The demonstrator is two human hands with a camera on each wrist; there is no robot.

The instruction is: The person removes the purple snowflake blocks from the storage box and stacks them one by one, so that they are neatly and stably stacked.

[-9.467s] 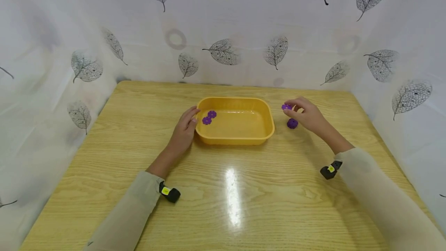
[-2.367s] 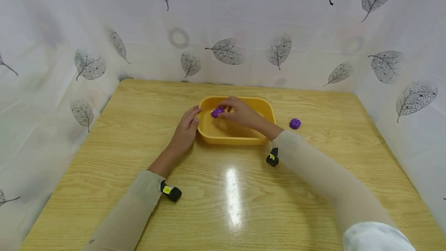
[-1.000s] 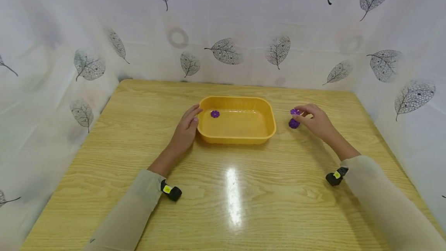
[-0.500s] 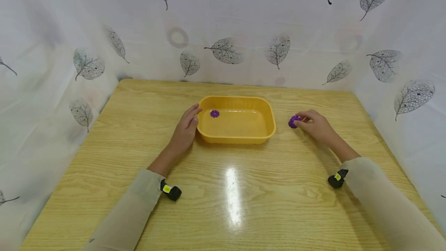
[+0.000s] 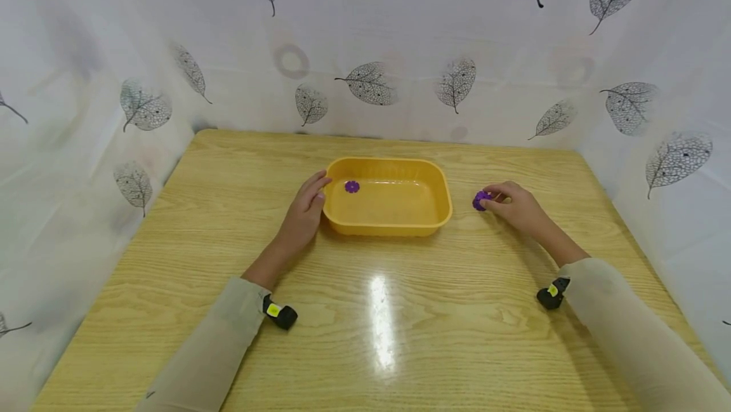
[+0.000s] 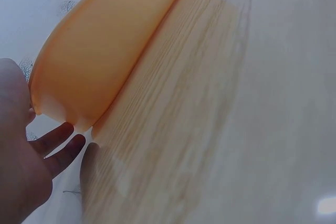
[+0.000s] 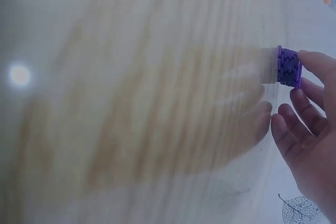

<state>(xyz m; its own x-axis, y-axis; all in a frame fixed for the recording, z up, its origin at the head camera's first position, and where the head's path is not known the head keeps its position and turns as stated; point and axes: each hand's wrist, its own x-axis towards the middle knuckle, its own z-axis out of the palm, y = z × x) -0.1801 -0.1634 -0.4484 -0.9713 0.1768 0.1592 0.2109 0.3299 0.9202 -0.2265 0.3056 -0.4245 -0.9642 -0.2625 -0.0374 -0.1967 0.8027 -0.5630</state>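
A yellow tub stands towards the back of the table, with one purple flower-shaped disc lying inside at its left end. My left hand rests against the tub's left end, fingertips at the rim; the left wrist view shows relaxed fingers touching the outer wall. Right of the tub, a short stack of purple flower-shaped discs stands upright on the table. My right hand pinches the top disc between thumb and fingers, flat on the stack. The hand partly covers the stack in the head view.
The wooden table reaches back to a white curtain printed with grey leaves, which also hangs along both sides. A black wrist camera sits on the left sleeve, another wrist camera on the right.
Two discs lay in the tub at first; one is left there. My right hand has come from the tub to the stack and lowered a disc onto it. The left hand has stayed put.
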